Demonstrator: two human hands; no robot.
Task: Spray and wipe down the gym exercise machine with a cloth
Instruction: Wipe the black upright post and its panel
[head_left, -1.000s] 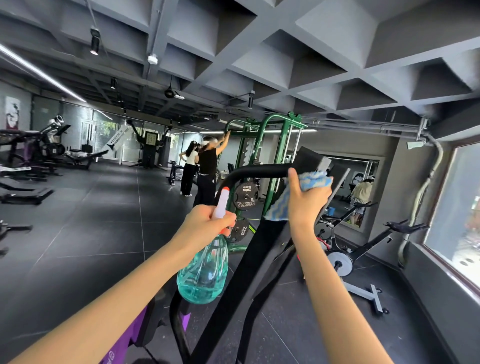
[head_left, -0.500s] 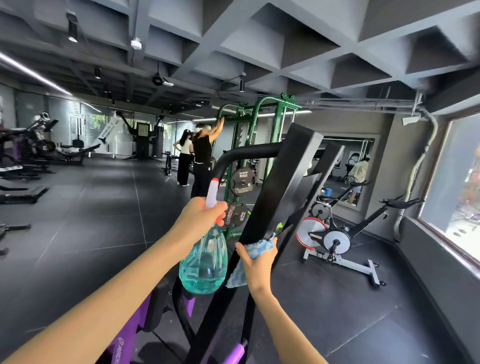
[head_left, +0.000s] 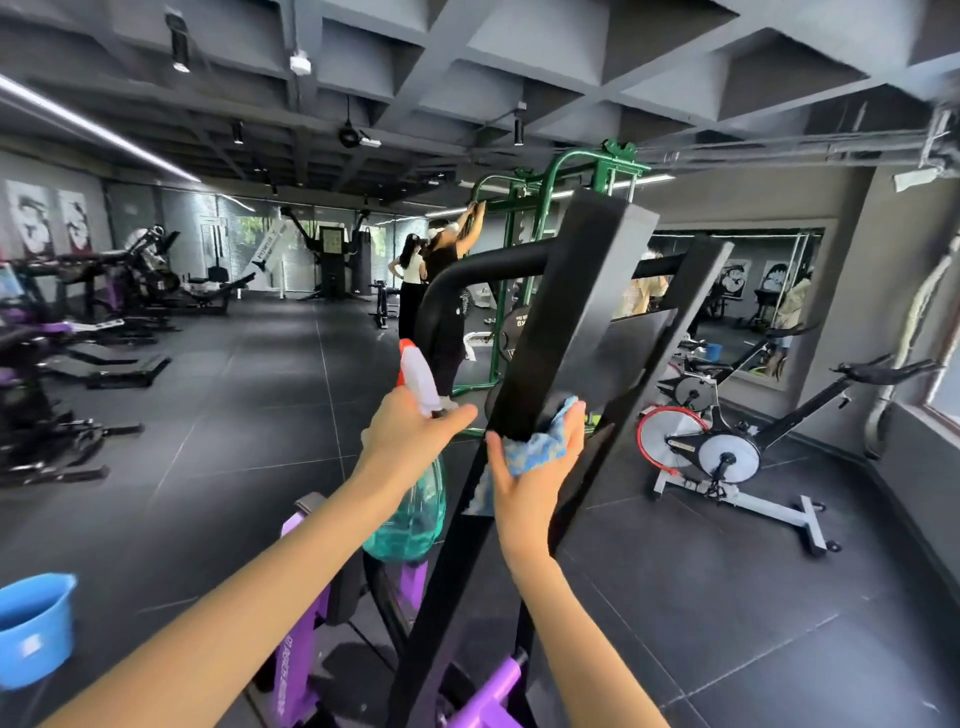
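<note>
The exercise machine's black slanted beam (head_left: 566, 312) rises from lower centre to upper right, with purple frame parts (head_left: 306, 613) at its base. My right hand (head_left: 535, 478) grips a blue patterned cloth (head_left: 540, 447) wrapped round the beam at mid height. Just left of it, my left hand (head_left: 410, 436) holds a teal spray bottle (head_left: 415, 514) by its neck, the white and red nozzle (head_left: 418, 374) pointing up. The bottle hangs beside the beam, apart from it.
A blue bucket (head_left: 31, 623) sits at the lower left edge. A spin bike (head_left: 727, 457) stands to the right near the wall mirror. Two people stand at a green rack (head_left: 524, 249) behind the machine. More machines (head_left: 78, 322) line the left side on dark floor.
My right hand slid the cloth from the top of the beam down low, then back up a little to mid height. The left hand kept the bottle beside the beam.
</note>
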